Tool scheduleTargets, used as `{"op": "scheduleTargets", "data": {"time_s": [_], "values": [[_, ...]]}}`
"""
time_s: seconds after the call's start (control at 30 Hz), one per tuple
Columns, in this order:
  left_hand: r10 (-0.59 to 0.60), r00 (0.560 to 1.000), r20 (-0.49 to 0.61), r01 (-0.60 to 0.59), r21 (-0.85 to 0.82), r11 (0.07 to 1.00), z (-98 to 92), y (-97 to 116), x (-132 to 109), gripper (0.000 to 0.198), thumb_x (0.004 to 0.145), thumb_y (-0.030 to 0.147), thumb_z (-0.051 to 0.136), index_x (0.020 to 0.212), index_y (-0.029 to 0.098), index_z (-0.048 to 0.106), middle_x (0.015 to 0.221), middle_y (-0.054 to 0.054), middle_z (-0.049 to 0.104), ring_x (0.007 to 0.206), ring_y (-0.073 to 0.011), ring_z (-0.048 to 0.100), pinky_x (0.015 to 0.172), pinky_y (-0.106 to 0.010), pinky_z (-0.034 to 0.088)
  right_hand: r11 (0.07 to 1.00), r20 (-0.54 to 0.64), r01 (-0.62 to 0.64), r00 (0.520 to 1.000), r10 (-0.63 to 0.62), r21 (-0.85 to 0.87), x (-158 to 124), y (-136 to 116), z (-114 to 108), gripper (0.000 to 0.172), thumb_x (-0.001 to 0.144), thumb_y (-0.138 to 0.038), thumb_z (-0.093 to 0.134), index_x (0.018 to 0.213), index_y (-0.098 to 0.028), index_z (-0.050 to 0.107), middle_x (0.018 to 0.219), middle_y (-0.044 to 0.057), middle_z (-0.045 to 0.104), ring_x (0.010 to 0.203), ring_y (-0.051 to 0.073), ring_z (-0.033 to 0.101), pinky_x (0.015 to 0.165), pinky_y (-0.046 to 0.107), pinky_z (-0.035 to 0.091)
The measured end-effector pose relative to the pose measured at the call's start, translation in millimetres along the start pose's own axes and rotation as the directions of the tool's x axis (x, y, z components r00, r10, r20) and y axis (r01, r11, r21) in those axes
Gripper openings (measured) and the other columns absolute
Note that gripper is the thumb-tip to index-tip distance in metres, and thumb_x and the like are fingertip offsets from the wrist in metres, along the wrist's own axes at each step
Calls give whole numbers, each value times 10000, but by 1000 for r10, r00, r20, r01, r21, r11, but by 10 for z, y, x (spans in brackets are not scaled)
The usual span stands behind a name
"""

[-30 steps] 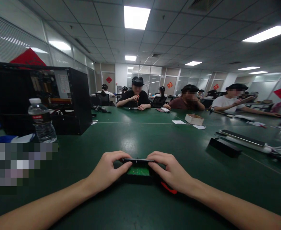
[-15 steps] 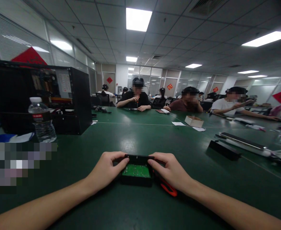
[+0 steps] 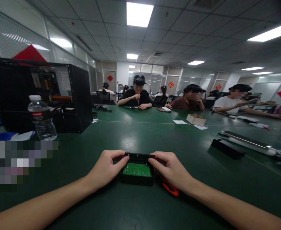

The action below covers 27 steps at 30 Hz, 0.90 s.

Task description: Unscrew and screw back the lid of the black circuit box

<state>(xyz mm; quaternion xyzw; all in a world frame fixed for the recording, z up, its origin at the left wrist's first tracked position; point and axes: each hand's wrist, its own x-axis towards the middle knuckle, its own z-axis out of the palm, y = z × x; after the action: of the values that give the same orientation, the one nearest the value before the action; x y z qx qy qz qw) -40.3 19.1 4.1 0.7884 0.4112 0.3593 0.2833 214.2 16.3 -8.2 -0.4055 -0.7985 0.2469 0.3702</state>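
Note:
A small black plastic case (image 3: 137,181) rests on the green table in front of me, with a green circuit board (image 3: 137,169) inside it. My left hand (image 3: 110,166) pinches the left end of the case's raised black back panel (image 3: 140,158) between thumb and fingers. At the panel's right end, my right hand (image 3: 169,167) grips in the same way. I cannot tell whether this panel is a separate part. Partly beneath my right hand lies a tool with a red-orange and black handle (image 3: 171,189); its other end is hidden.
An open computer case (image 3: 80,99) and a water bottle (image 3: 42,119) stand at the left. A black bar-shaped part (image 3: 227,149) and a long strip (image 3: 247,139) lie at the right. Further back are a small box (image 3: 196,119) and several seated people.
The view has tilted slightly downward or shifted a little. Both hands keep the same hold on the black case, and nothing else has visibly moved on the table.

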Motion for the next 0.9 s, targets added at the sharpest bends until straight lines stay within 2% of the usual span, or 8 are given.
{"op": "scheduleTargets", "data": {"time_s": [0.3,0.57,0.9], "values": [[54,998,19,-56,104,993,-32,-5,33,323,966,364,547,804,141,716,726,-10,670,682,-154,599,648,-253,408,996,22,-59,998,58,60,21,-32,-3,300,968,-391,544,863,-162,707,794,32,672,725,139,602,653,256,448],[-2,1000,30,1,22,1000,4,-62,37,352,977,404,524,816,142,696,744,-9,653,705,-160,592,651,-254,408,968,55,-142,990,134,207,17,-23,6,260,941,-408,586,942,-173,697,830,31,675,735,138,610,649,248,471],[-18,999,37,17,15,1000,-9,-38,42,360,971,413,532,799,141,692,735,-6,641,700,-158,580,648,-255,412,983,47,-105,994,99,153,17,27,-52,225,939,-381,599,965,-184,704,916,44,719,825,162,661,745,275,509]]}}
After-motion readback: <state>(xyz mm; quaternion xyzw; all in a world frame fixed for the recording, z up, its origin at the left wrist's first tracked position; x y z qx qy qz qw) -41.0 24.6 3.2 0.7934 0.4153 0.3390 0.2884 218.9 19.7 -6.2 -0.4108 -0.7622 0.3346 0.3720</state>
